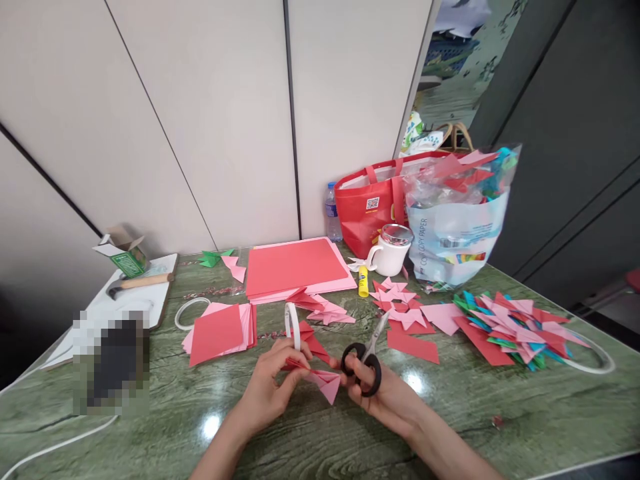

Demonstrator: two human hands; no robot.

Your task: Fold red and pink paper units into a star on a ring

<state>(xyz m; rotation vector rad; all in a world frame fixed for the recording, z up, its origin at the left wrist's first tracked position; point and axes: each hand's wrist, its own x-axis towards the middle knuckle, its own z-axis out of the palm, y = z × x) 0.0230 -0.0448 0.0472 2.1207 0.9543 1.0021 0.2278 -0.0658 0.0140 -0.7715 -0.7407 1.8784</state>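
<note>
My left hand [270,387] pinches a folded red and pink paper piece [320,379] just above the green table [150,407]. A roll of white tape [292,325] stands right behind its fingers. My right hand [385,393] has its fingers through the black handles of a pair of scissors [367,353], blades pointing up and away. The two hands meet at the folded piece.
A stack of red and pink sheets [295,267] lies at the back, smaller squares [220,330] on the left. Folded pieces [510,327] pile up right. A white mug [393,252], yellow glue stick [363,281], plastic bag [455,227], red bag [367,203] and hammer [140,282] stand around.
</note>
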